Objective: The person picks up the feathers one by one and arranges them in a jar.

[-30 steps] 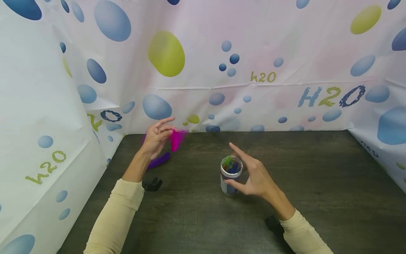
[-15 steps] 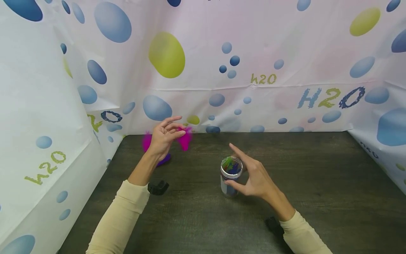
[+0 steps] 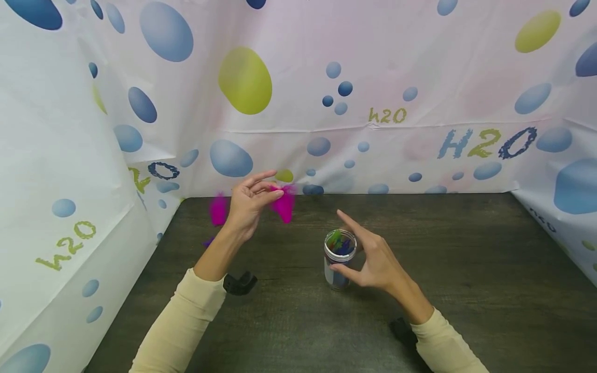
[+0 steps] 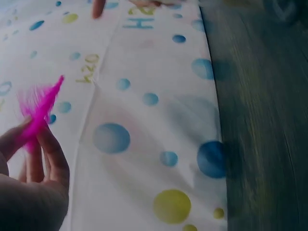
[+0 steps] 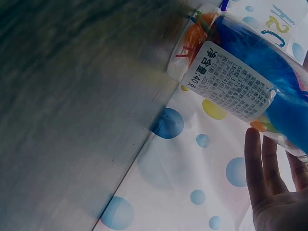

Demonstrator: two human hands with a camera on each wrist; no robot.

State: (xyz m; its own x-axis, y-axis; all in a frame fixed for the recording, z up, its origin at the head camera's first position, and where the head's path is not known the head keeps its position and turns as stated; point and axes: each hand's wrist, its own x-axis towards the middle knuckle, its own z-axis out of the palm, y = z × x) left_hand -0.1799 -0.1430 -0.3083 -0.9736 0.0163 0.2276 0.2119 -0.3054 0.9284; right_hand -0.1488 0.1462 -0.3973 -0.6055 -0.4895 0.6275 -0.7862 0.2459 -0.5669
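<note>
My left hand [image 3: 247,207] pinches a bright pink feather [image 3: 284,204] between thumb and fingers, above the back left of the table; the left wrist view shows the pink feather [image 4: 43,110] with its tip pointing up. My right hand [image 3: 375,259] is round a clear open jar [image 3: 337,272], thumb in front and fingers at its far side, index finger extended. The jar stands upright, with green, blue and red feathers [image 3: 341,243] inside. In the right wrist view, a white printed label [image 5: 228,82] shows on its side, and my fingertips are right at the jar.
A second pink feather [image 3: 218,210] is at the back left of the dark table [image 3: 289,321]. A bit of a purple feather [image 3: 208,242] shows behind my left wrist. A white sheet [image 3: 298,129] with coloured bubbles hangs behind the table and along its sides.
My left hand has moved right with the pink feather, uncovering the other pink feather and covering most of the purple one. The right hand and jar have stayed put.
</note>
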